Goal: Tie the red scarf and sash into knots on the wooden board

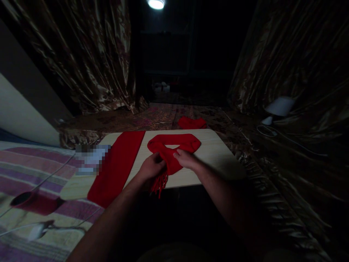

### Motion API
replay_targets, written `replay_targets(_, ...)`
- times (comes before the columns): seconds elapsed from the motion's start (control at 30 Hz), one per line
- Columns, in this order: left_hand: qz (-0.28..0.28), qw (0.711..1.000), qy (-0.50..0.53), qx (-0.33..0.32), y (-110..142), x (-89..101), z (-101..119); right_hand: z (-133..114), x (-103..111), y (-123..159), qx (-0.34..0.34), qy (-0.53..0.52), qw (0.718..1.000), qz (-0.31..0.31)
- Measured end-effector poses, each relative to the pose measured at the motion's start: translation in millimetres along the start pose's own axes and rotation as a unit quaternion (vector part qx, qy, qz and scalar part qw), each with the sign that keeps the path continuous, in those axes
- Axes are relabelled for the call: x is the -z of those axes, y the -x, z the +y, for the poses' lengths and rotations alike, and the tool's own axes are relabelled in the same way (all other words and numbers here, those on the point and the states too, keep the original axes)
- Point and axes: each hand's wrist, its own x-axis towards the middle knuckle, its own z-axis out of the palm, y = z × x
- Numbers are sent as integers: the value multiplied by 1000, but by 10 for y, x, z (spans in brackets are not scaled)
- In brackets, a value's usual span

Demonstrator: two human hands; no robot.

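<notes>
A red scarf (174,139) with a fringed end lies in a loop on a pale wooden low table (212,156). Its two ends cross at the near side, and the fringe (159,183) hangs over the table's front edge. My left hand (152,166) is closed on the scarf near the fringe, fingertips partly hidden. On the other side of the crossing, my right hand (185,159) pinches the cloth between thumb and fingers. Left of my left hand, a flat red cloth strip (120,163) runs across the table and over its front edge.
More red fabric (192,123) lies past the table's far edge. A striped bedspread (16,174) on the left bears a dark red cylindrical object (38,203) and a white plug-like piece (37,231) with cables. A white lamp (280,106) with a cord stands at right, by curtains (267,54).
</notes>
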Motion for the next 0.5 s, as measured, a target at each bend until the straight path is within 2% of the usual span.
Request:
replay_targets(0.13, -72, 992, -100, -14, -136, 38, 72, -26, 19, -5, -12, -5, 1000, -7)
replay_targets(0.23, -108, 987, -118, -8, -256, 40, 109, -15, 9, -28, -12, -6, 1000, -12)
replay_targets(0.4, -149, 986, 37, -66, -357, -40, 202, 48, -51, -92, -12, -54, 998, -15)
replay_targets(0.5, -158, 984, 72, -49, -404, -46, 248, 74, -68, -114, -10, -67, 998, -15)
